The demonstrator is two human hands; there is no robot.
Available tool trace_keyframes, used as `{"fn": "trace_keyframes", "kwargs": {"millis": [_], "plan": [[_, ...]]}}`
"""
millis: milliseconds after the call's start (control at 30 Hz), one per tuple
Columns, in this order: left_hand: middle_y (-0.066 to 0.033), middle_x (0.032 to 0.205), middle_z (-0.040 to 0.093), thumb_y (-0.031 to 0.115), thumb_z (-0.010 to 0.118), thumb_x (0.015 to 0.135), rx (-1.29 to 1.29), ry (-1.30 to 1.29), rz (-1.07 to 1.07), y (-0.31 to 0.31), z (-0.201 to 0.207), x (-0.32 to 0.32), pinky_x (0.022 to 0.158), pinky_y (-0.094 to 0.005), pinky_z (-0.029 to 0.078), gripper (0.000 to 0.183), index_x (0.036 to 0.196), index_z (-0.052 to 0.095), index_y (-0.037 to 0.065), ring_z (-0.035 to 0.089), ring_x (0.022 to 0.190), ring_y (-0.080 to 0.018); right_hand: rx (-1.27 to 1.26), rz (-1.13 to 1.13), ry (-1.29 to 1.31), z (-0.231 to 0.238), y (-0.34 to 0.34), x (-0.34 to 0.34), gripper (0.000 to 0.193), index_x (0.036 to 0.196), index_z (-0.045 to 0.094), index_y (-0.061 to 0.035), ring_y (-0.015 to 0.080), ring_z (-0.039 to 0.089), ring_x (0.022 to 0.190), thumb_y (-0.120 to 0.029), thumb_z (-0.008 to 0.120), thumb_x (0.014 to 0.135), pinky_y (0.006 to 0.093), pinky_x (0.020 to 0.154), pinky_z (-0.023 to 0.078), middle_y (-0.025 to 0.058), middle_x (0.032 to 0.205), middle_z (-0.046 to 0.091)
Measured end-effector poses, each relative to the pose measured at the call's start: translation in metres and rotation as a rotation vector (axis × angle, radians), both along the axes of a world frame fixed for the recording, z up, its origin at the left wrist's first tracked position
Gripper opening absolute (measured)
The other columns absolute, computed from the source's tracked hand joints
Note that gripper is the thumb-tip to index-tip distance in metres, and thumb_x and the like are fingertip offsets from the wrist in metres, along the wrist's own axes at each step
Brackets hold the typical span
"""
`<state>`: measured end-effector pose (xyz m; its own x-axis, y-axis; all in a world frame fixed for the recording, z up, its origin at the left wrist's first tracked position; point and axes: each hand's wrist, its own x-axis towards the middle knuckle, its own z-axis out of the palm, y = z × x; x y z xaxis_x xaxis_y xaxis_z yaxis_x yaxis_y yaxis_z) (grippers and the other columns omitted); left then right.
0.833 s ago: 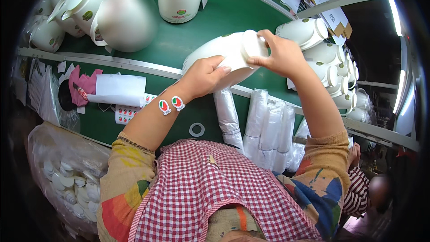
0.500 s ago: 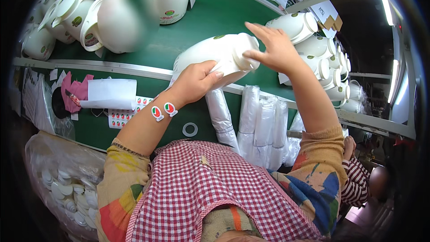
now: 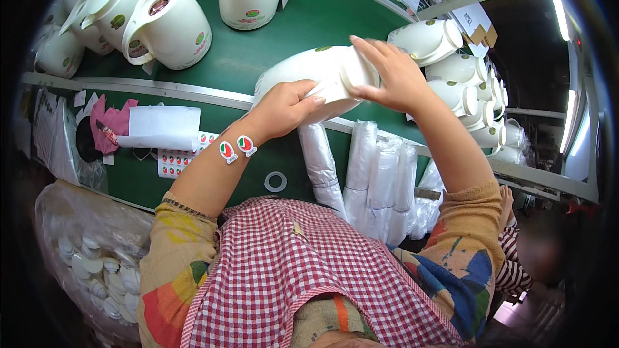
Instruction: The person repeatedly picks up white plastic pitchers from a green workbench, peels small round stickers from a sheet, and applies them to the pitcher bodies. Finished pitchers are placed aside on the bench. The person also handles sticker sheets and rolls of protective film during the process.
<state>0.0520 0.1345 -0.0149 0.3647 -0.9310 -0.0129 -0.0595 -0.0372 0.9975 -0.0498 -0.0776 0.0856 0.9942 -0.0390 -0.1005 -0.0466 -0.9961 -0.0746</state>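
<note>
A white vacuum jug (image 3: pixel 298 67) lies tilted on its side in front of me, its top end pointing right. My left hand (image 3: pixel 284 108) is wrapped round its handle side, fingers closed. At the top end, my right hand (image 3: pixel 392 77) grips the white lid (image 3: pixel 361 72) between thumb and fingers; the palm side is partly hidden. Two oval red-and-green stickers (image 3: pixel 236 148) are stuck on my left forearm. Below the jug, a roll of clear plastic bags (image 3: pixel 320 164) leans against the green bench edge.
Several white jugs stand at the far left, one open-topped jug (image 3: pixel 169 26) among them. More jugs (image 3: pixel 459 67) lie stacked at right. A sticker sheet (image 3: pixel 173 164), pink cloth (image 3: pixel 116 119) and white ring (image 3: pixel 275 182) lie nearer. A bag of lids (image 3: pixel 97 277) sits lower left; a co-worker's striped sleeve (image 3: pixel 512 261) shows right.
My right hand has closed in on the lid, its fingers now against it. The open-topped jug at left shows sharply where it was blurred before. My left hand keeps its hold.
</note>
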Motion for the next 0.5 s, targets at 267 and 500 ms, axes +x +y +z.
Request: {"fn": "trace_keyframes", "kwargs": {"millis": [267,500], "plan": [[-0.0232,0.083,0.063,0.025,0.053,0.091,-0.041,-0.249,0.197,-0.024,-0.001,-0.015,0.071,-0.0427,0.048,0.028,0.095,0.060,-0.002,0.062,0.076,-0.0377,0.206,-0.179,-0.335,-0.057,0.000,0.016,0.058,0.133,0.052,-0.0089,0.0355,0.052,0.110,-0.043,0.055,0.086,0.0419,0.093,0.044,0.0162,0.122,0.055],[-0.0221,0.082,0.065,0.026,0.054,0.092,0.102,-0.294,0.222,-0.049,0.012,-0.028,0.072,-0.0442,0.049,0.027,0.092,0.060,-0.001,0.063,0.078,-0.0388,-0.256,-0.153,-0.464,-0.042,0.003,0.022,0.052,0.125,0.059,-0.0084,0.0341,0.055,0.111,-0.041,0.062,0.084,0.0435,0.094,0.044,0.0163,0.122,0.058]]}}
